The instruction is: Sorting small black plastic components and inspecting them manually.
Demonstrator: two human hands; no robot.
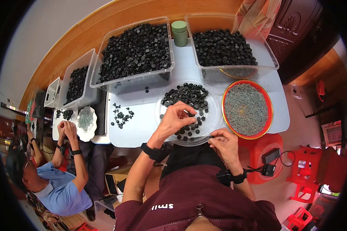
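Above a round clear plastic tray (158,111), my left hand (172,122) has its thumb and fingers closed on a small black plastic cap (191,114). My right hand (224,143) is at the tray's near right edge, its thumb and forefinger pinched around a small dark piece too tiny to name. More black caps (186,94) lie heaped at the far side of the tray, with loose ones below my left hand. To the right, a red round tray with a gold rim (271,111) holds a mass of thin grey screws (246,109).
Clear bins (133,79) (235,69) full of black parts line the back around a green canister (179,34). Loose black pieces (122,117) lie left. A co-worker in a blue shirt (63,188) handles parts beside a screw dish (86,134). Red stools (304,169) stand right.
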